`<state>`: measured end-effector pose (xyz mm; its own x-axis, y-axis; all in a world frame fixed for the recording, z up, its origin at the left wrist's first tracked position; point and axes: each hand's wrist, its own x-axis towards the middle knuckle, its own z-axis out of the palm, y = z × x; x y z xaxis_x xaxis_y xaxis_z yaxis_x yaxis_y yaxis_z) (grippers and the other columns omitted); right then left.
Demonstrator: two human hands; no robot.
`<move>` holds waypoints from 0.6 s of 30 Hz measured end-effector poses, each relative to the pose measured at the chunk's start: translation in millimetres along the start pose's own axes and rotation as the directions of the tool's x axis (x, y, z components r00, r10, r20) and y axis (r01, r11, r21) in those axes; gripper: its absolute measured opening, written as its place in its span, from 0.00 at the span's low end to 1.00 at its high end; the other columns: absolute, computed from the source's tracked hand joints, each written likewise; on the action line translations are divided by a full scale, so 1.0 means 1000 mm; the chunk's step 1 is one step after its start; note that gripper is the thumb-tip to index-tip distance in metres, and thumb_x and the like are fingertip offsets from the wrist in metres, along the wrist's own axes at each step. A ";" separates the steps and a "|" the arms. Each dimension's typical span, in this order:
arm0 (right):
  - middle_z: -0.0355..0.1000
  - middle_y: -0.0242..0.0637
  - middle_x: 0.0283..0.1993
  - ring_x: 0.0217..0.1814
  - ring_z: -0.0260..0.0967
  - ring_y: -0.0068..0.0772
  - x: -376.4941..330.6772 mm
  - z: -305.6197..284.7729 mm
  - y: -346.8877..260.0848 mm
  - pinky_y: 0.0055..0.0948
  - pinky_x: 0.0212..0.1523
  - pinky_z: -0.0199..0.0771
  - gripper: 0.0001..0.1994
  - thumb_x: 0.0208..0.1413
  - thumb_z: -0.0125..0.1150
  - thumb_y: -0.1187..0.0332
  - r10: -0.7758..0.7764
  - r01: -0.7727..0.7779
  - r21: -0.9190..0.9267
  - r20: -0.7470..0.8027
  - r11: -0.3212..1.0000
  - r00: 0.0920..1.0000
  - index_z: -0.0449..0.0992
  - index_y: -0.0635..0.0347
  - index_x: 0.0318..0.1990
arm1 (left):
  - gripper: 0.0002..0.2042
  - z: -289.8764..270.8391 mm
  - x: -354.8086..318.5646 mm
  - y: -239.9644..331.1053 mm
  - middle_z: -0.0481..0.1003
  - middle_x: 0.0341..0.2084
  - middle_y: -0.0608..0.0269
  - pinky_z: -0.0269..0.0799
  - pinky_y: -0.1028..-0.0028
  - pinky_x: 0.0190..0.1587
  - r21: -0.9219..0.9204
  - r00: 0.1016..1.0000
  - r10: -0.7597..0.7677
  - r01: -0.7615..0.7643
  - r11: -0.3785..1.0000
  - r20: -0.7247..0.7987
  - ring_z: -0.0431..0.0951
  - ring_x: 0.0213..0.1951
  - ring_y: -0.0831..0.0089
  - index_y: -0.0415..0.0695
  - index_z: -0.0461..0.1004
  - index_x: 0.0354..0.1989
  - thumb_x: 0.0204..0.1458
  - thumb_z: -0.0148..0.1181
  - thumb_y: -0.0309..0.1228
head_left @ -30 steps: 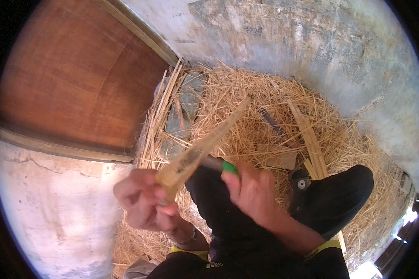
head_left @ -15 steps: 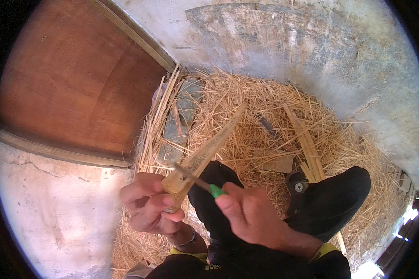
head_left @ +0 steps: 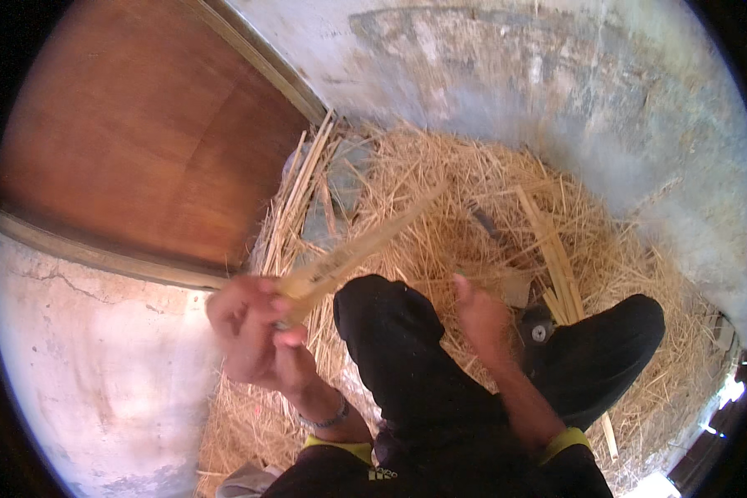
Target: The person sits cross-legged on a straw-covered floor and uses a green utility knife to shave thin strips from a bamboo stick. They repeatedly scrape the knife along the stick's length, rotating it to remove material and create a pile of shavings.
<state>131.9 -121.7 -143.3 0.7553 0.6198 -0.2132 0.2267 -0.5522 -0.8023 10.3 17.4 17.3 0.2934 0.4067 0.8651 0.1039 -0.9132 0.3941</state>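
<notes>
the pale wooden piece slants out above the straw, its near end clasped in the left hand by bent fingers. the right hand is apart from it, too blurred to tell how open it is or what it holds. a slack left grip could let the piece twist or drop.
</notes>
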 end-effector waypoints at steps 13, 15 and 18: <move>0.61 0.45 0.11 0.14 0.64 0.50 -0.049 -0.079 -0.115 0.41 0.14 0.62 0.17 0.59 0.45 0.57 -0.547 0.448 0.417 0.152 0.791 0.823 0.64 0.61 0.24 | 0.17 0.018 -0.013 0.018 0.66 0.28 0.58 0.65 0.76 0.25 -0.355 0.997 -0.030 0.004 0.935 -0.069 0.70 0.27 0.67 0.43 0.72 0.24 0.33 0.71 0.41; 0.60 0.45 0.09 0.12 0.63 0.50 -0.046 -0.071 -0.116 0.40 0.13 0.62 0.18 0.59 0.47 0.57 -0.556 0.479 0.379 0.120 0.791 0.823 0.63 0.61 0.22 | 0.18 0.015 -0.016 0.018 0.66 0.29 0.58 0.65 0.75 0.28 -0.357 0.999 -0.027 0.014 0.934 -0.033 0.69 0.29 0.68 0.45 0.70 0.25 0.36 0.69 0.43; 0.61 0.46 0.10 0.12 0.63 0.50 -0.036 -0.054 -0.108 0.40 0.13 0.63 0.19 0.59 0.47 0.57 -0.514 0.492 0.282 0.003 0.824 0.858 0.63 0.61 0.21 | 0.19 0.011 -0.018 0.016 0.64 0.30 0.58 0.64 0.75 0.32 -0.328 0.999 -0.032 0.041 0.944 0.033 0.66 0.33 0.69 0.47 0.68 0.28 0.40 0.66 0.48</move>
<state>113.6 -114.4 -19.5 0.5301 0.8168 0.2277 0.3851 0.0074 -0.9228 17.4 -4.9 4.3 0.3212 0.4342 0.8416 -0.2021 -0.8368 0.5089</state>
